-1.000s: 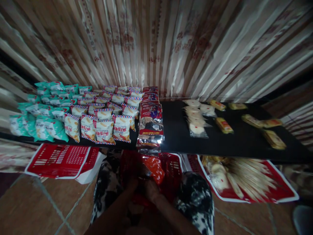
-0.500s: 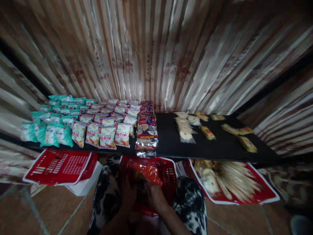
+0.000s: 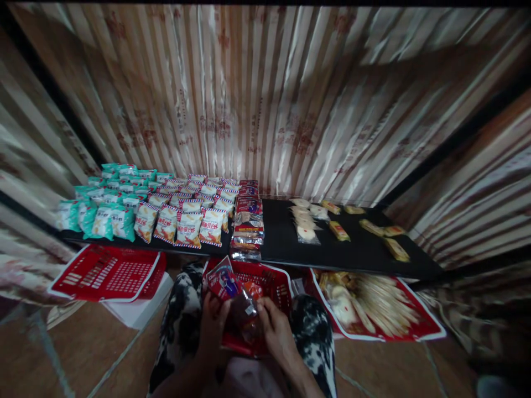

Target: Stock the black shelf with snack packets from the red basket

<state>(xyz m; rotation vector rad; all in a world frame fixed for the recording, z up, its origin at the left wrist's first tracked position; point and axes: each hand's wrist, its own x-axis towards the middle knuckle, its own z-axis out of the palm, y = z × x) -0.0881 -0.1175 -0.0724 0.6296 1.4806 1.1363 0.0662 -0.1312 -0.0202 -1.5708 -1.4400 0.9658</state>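
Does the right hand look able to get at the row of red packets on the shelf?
Probably yes: the red packets reach the front edge of the shelf, their near end uncovered, though the right hand is holding another packet.

1 head camera looks forward and down, near the black shelf (image 3: 280, 237).
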